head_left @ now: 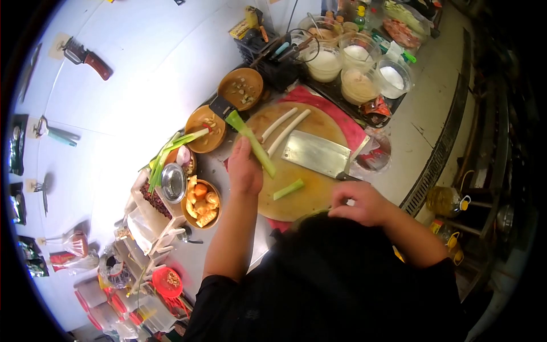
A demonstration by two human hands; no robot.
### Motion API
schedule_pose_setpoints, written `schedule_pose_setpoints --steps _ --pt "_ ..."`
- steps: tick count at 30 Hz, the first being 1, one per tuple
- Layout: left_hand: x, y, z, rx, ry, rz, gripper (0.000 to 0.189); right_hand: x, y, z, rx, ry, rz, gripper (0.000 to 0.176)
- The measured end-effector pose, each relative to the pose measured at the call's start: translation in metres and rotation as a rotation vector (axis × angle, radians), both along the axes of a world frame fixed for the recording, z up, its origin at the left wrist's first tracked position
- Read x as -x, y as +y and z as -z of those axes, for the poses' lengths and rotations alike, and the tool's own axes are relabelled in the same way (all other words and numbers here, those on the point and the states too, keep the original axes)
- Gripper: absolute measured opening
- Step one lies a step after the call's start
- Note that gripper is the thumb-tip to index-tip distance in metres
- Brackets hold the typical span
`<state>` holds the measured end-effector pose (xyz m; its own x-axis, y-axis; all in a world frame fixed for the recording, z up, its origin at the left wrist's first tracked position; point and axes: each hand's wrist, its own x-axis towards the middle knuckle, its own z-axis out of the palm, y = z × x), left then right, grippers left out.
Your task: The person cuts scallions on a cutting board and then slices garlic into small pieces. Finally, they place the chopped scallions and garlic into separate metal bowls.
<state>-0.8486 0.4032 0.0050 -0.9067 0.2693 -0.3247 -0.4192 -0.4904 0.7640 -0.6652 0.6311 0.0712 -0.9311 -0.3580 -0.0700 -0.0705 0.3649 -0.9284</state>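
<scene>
My left hand (246,168) is closed round a long green celery stalk (254,147), held slanted over the left part of the round cutting board (319,196). Curled fingers show on my right hand (360,204), near the board's lower right edge. A small white spot shows at those fingers, but I cannot make out what they hold. Just above them lies a cleaver (316,153), blade flat on the board, its dark handle pointing toward my right hand. Two white stalks (288,132) lie beyond the blade. A short celery piece (289,189) rests nearer to me.
Left of the board stand bowls with chopped bits (242,86), green onions (176,147) and orange-yellow pieces (200,208). A small metal bowl (174,182) sits among them. At the back right, a dark tray holds several tubs of powder (360,85). Red cloth (333,111) lies under the board.
</scene>
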Motion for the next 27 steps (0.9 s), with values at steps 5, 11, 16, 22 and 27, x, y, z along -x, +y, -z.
schedule_pose_setpoints --steps 5,11,16,22,27 --pt "-0.025 0.012 -0.023 0.091 0.017 0.224 0.033 0.005 0.01 0.019 0.535 -0.218 0.518 0.006" --pt "-0.073 0.036 -0.033 0.167 0.163 0.447 0.031 0.035 -0.012 0.007 0.416 -0.015 0.633 0.026" --pt "-0.086 0.037 -0.05 0.197 0.21 0.468 0.03 0.033 -0.021 -0.018 -0.12 0.394 0.539 0.027" --pt "-0.089 0.036 -0.05 0.221 0.301 0.458 0.032 0.034 -0.026 -0.013 -0.132 0.578 0.527 0.021" --pt "-0.092 0.04 -0.052 0.178 0.265 0.43 0.035 0.036 -0.02 -0.007 -0.113 0.673 0.445 0.02"
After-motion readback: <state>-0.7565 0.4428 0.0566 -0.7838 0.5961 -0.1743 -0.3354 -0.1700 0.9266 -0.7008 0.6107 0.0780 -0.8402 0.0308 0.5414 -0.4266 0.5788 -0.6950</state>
